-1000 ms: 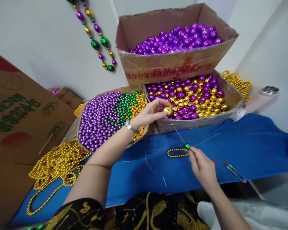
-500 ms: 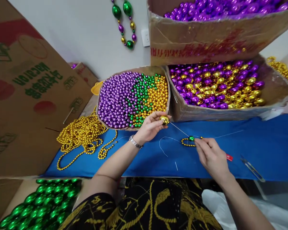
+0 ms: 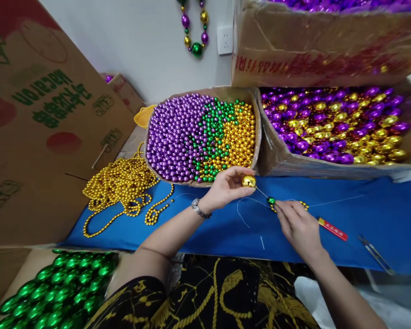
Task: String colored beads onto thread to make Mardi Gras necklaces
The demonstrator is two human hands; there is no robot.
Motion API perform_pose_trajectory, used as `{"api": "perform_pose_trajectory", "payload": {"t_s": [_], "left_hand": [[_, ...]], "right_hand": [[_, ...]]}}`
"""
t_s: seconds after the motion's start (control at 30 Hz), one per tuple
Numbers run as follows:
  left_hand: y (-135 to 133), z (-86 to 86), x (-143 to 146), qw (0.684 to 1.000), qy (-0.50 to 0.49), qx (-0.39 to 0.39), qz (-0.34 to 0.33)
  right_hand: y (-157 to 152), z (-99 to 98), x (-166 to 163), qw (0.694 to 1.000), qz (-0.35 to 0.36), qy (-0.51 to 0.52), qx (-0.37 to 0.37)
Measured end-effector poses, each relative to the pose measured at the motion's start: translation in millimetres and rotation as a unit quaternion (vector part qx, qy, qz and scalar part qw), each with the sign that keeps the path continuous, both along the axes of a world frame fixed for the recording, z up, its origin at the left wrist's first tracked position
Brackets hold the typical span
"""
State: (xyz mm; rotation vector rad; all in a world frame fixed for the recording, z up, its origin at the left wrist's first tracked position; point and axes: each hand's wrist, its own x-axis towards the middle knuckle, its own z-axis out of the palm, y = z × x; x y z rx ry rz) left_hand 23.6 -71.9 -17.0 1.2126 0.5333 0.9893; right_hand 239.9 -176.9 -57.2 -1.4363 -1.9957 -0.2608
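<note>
My left hand, with a watch at the wrist, pinches a large shiny gold bead between thumb and fingers. A thin straight strand, needle or thread I cannot tell, runs from that bead to a smaller green bead. My right hand is closed at the green bead, its fingertips pressed together around the strand's end. Small gold beads on a string show just behind the right fingers. Loose white thread curls on the blue cloth between the hands.
Cartons of small mixed beads and larger purple and gold beads stand behind the hands. Gold bead strands lie left. Thread snips and a red packet lie right. Green beads sit lower left.
The gap between the gold bead and the green bead has shortened as my hands have come closer together. The view has shifted, and more of the red packet shows.
</note>
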Motion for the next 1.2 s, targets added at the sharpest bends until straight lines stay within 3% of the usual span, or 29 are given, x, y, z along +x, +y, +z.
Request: {"api": "perform_pose_trajectory", "payload": {"t_s": [0.13, 0.37, 0.53, 0.73, 0.9, 0.93, 1.0, 1.1, 1.2], "left_hand": [[8, -8.0, -9, 0.999, -0.030, -0.030, 0.008], [19, -14.5, -30, 0.995, -0.042, -0.087, 0.019], [12, -15.8, -42, 0.993, -0.037, -0.115, 0.003], [-6, -30.3, -51, 0.995, -0.003, -0.100, -0.017], [6, -13.2, -64, 0.986, 0.089, 0.015, -0.139], [17, -7.1, -67, 0.983, 0.115, 0.056, -0.134], [45, 2.4, -70, 0.964, 0.200, 0.163, -0.057], [91, 3.6, -66, 0.878, 0.359, 0.312, 0.048], [117, -5.2, -60, 0.805, 0.449, 0.386, 0.044]], "right_hand": [[15, -3.9, -12, 0.998, 0.017, 0.039, -0.042], [35, -6.2, -28, 0.999, 0.021, 0.021, -0.044], [38, -7.7, -49, 0.995, 0.062, 0.053, -0.057], [32, -12.8, -74, 0.992, 0.067, 0.080, -0.073], [22, -15.6, -80, 0.990, 0.047, 0.107, -0.075], [19, -15.4, -78, 0.991, 0.035, 0.112, -0.067], [14, -14.6, -73, 0.991, 0.008, 0.118, -0.056], [10, -13.1, -64, 0.990, -0.011, 0.129, -0.053], [11, -12.5, -59, 0.982, -0.018, 0.168, -0.080]]}}
